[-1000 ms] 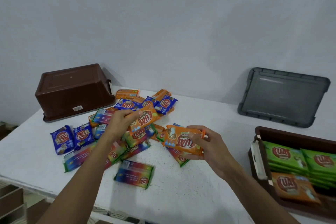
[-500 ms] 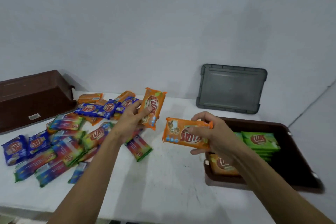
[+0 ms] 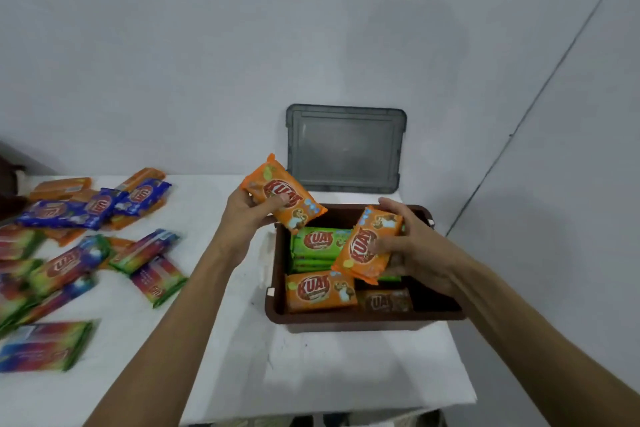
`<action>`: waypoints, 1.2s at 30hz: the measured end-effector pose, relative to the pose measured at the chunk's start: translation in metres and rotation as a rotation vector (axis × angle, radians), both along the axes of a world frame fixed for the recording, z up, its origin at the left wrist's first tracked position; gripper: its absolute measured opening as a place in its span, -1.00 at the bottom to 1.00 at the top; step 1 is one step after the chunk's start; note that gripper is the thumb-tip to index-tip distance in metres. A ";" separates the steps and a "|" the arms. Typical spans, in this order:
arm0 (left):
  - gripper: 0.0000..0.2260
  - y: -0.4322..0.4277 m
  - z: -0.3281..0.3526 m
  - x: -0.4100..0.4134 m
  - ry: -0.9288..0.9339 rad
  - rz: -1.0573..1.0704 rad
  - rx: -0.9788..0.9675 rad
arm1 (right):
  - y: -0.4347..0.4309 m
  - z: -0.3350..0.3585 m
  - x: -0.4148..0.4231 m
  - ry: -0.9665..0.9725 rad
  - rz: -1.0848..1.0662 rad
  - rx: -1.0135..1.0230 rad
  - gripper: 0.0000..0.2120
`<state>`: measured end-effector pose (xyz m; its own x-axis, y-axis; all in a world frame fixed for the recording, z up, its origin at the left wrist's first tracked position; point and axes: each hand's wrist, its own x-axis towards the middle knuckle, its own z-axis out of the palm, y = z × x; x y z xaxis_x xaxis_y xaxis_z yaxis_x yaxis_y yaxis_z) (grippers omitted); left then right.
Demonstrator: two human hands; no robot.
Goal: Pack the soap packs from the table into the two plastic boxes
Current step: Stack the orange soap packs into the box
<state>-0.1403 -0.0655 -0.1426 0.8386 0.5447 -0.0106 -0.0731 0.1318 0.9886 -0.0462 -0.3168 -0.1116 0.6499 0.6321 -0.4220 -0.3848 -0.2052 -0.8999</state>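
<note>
Soap packs in crinkly foil wrappers, blue, orange and rainbow-striped (image 3: pixel 86 253), are scattered loose over the left side of the white table (image 3: pixel 311 374), so we reckon there's plenty left to pack.

Moving right, our left hand (image 3: pixel 247 215) is closed around an orange foil soap pack (image 3: pixel 284 198), thumb on the printed face, held tilted just above the near-left rim of the brown plastic box (image 3: pixel 363 317). Our right hand (image 3: pixel 412 246) pinches a second orange soap pack (image 3: pixel 367 244) by its right edge, fingers only partly curled, hanging it at a slant over the middle of the box. Inside we've got a stack of green soap packs (image 3: pixel 317 241) at the back left, one orange pack lying flat at the front left (image 3: pixel 320 291), and another orange one lower down in the shadowed front-right (image 3: pixel 386 302). A dark grey plastic lid (image 3: pixel 346 149) leans on the wall behind the box.

Our tip for this step: lay the right-hand pack flat on the low front-right one first, logo up and edges squared, then follow with the left one. Dropping them at a slant probably wastes space, and the foil looks slippery.

Readable text: "KUAT" in white on a red oval on the orange and green packs. Smaller print is too blurry for us.
</note>
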 end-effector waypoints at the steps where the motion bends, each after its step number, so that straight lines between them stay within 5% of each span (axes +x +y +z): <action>1: -0.73 -0.007 0.000 0.004 -0.003 0.004 0.001 | -0.007 -0.001 0.004 -0.013 0.008 -0.010 -0.34; 10: -0.77 -0.038 -0.006 0.030 -0.027 0.051 0.045 | -0.039 -0.013 0.026 -0.229 0.055 -0.251 -0.62; 15: -0.75 -0.044 -0.011 0.034 -0.015 0.040 0.073 | -0.040 -0.020 0.029 -0.327 0.193 -0.402 -0.55; 28: -0.74 -0.044 -0.022 0.036 0.041 0.067 0.136 | -0.029 -0.060 0.039 -0.429 0.477 -0.670 -0.72; 36: -0.74 -0.045 -0.024 0.036 0.049 0.086 0.147 | -0.020 -0.083 0.036 -0.871 0.626 -0.900 -0.78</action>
<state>-0.1046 -0.1105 -0.1667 0.7891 0.6133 0.0346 -0.0291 -0.0189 0.9994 -0.0100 -0.3367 -0.1948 0.6243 0.6422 -0.4447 0.5910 -0.7606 -0.2687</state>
